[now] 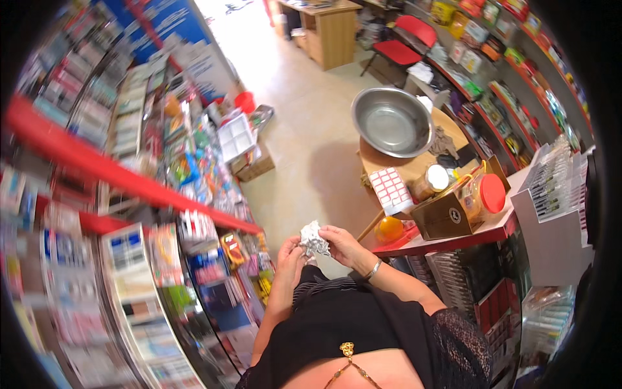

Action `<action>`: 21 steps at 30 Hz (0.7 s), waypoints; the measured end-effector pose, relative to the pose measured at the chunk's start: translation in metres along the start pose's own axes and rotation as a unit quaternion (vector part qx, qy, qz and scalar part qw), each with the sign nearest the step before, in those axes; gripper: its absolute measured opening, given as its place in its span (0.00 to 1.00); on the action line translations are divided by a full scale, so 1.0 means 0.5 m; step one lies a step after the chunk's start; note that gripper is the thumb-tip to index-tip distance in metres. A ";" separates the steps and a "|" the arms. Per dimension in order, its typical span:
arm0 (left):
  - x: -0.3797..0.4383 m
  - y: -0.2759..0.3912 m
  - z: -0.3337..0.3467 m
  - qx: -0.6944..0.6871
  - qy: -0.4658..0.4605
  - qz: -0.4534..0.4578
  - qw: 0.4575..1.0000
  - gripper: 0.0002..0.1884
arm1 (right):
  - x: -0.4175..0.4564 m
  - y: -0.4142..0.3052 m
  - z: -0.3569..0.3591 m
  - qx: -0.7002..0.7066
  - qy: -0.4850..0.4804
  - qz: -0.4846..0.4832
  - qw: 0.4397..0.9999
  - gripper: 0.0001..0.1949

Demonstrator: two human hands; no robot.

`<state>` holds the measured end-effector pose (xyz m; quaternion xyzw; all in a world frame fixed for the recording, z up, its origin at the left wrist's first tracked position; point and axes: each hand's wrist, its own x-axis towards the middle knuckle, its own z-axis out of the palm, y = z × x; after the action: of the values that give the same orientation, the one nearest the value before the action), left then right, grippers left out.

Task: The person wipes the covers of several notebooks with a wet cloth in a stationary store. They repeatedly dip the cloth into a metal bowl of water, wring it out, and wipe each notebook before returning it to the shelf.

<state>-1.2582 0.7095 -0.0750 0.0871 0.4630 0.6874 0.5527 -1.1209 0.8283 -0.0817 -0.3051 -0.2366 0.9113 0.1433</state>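
Note:
A crumpled piece of silvery-white foil or paper (315, 238) is held between both hands in front of my body. My left hand (291, 253) pinches its left side with the fingertips. From the right, my right hand (340, 243) grips the upper right edge between thumb and fingers; a metal bracelet (374, 269) circles that wrist. Whether the crumpled piece wraps anything cannot be seen. Beyond my right hand lie an orange ball-like object (388, 229) and a red-and-white patterned box (390, 188).
A large metal basin (392, 122) rests on a round wooden table (449, 127). A cardboard box (440, 214) holds jars at the right counter. Packed shelves line both sides. A red chair (398, 52) and wooden desk (335, 39) stand farther off.

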 end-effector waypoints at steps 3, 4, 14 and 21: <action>0.150 0.087 0.033 0.039 -0.039 -0.071 0.996 0.09 | 0.067 -0.100 0.021 0.050 0.064 -0.104 0.991 0.09; 0.204 0.105 0.037 0.056 -0.086 -0.088 0.991 0.08 | 0.082 -0.133 0.029 0.031 0.086 -0.140 0.986 0.09; 0.615 0.185 0.301 0.113 -0.289 -0.231 0.922 0.12 | 0.179 -0.494 -0.132 -0.025 0.393 -0.437 0.809 0.07; 0.838 0.224 0.352 0.200 -0.274 -0.272 0.901 0.13 | 0.340 -0.644 -0.353 0.069 0.491 -0.308 0.812 0.09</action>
<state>-1.3797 1.1610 -0.0595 0.2517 0.4268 0.3525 0.7939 -1.1047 1.2309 -0.1215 -0.6120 -0.1531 0.5625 0.5344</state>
